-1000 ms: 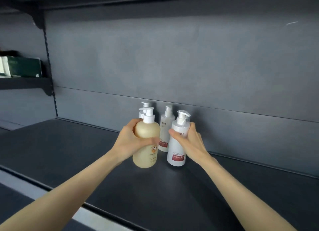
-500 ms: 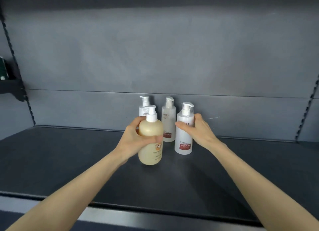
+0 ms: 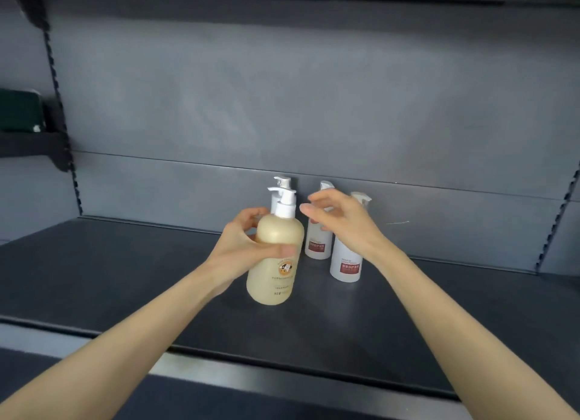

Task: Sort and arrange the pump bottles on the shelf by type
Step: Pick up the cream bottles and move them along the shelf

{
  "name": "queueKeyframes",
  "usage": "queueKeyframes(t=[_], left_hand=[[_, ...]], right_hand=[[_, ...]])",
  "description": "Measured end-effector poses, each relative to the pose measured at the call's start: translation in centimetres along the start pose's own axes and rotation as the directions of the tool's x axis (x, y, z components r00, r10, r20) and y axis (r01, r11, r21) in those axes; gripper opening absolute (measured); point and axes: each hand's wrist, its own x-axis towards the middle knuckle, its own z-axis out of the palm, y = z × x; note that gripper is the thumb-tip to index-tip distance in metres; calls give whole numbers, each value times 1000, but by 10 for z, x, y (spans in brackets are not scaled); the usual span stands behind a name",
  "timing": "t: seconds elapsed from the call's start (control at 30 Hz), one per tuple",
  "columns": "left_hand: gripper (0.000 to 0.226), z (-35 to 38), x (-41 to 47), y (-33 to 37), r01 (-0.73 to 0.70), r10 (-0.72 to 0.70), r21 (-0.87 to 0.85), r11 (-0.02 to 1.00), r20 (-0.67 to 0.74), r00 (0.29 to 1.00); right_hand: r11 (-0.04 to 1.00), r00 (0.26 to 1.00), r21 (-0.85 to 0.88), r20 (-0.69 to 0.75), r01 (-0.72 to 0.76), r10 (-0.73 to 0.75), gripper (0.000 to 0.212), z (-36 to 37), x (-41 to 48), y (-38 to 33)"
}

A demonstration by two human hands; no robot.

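Observation:
My left hand (image 3: 243,247) grips a beige pump bottle (image 3: 276,259) that stands on the dark shelf (image 3: 125,278). Behind it, only the white pump head of another bottle (image 3: 283,182) shows. Two white bottles with red labels stand to the right: one near the back wall (image 3: 317,244), one nearer me (image 3: 345,262). My right hand (image 3: 339,220) hovers in front of their tops with fingers spread and loose, holding nothing.
A grey back panel (image 3: 314,106) closes the shelf behind the bottles. Slotted uprights run at the left (image 3: 59,106) and right (image 3: 555,222). A neighbouring shelf at the far left carries a dark green box (image 3: 18,112). The shelf's front lip (image 3: 282,372) runs below my arms.
My right hand has let go of the nearer white bottle and lifted leftward, fingers spread. My left hand keeps its grip on the beige bottle. The camera has shifted slightly.

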Motion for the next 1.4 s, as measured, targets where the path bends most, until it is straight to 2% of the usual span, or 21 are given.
queueKeyframes(t=[0.17,0.27,0.37,0.43,0.5,0.6,0.8,1.0,1.13,1.27,1.4], left_hand=[[99,-22,-15,-8,1,0,10,1000,-44,999],[98,-39,-22,-16,12,-12,8,1000,-81,997],[97,-62,-17,-23,29,-27,16,999,-121,992],[87,-80,-11,-29,43,-38,37,998,-127,991],[75,-103,-6,-39,68,-60,80,994,-96,994],[76,-145,7,-53,81,-76,152,985,-41,996],[69,-249,51,-78,51,-65,250,967,49,997],[54,-332,95,-102,2,-40,321,947,110,993],[59,-367,122,-121,-7,-32,331,944,113,993],[79,-388,142,-137,19,-53,302,953,103,993],[65,-400,157,-151,37,-66,281,959,95,993]], right_hand=[[989,963,145,262,19,-57,9,39,16,-15],[983,946,170,303,65,-114,15,64,23,-19],[984,945,120,285,132,-161,13,90,38,-25],[980,944,109,269,168,-191,7,107,53,-29],[980,950,74,242,184,-197,9,126,69,-33],[977,954,54,213,205,-212,16,157,94,-40],[976,964,61,157,209,-216,10,240,147,-57],[981,976,-15,99,195,-192,8,313,194,-72],[984,986,-77,58,160,-156,5,345,222,-71],[984,992,-127,50,121,-116,13,368,245,-67],[979,989,-142,51,143,-137,21,384,263,-61]])
